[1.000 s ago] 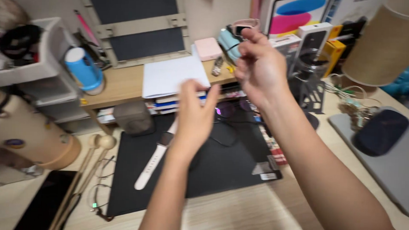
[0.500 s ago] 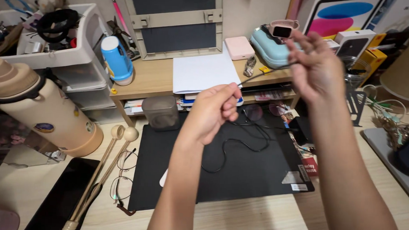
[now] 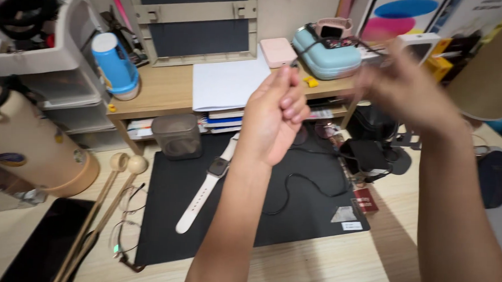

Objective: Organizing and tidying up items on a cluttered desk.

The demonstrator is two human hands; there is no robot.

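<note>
Left hand (image 3: 274,122) is fisted on a thin black cable (image 3: 294,184); our blurred right hand (image 3: 408,93) seems to pinch its far end. Slack below lies uncoiled on the mat (image 3: 170,210).

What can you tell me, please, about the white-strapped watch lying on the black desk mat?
The white-strapped smartwatch lies flat on the black desk mat, running slantwise from lower left to upper right. Its strap looks like smooth white rubber, opened out straight, with a small squarish dark-faced case set about midway along it; the screen looks dark. The upper end of the strap passes behind the left hand, which is raised above it, closed in a loose fist. Nothing but the mat appears to touch it. A thin black cable lies on the mat to its right, apart.
</note>
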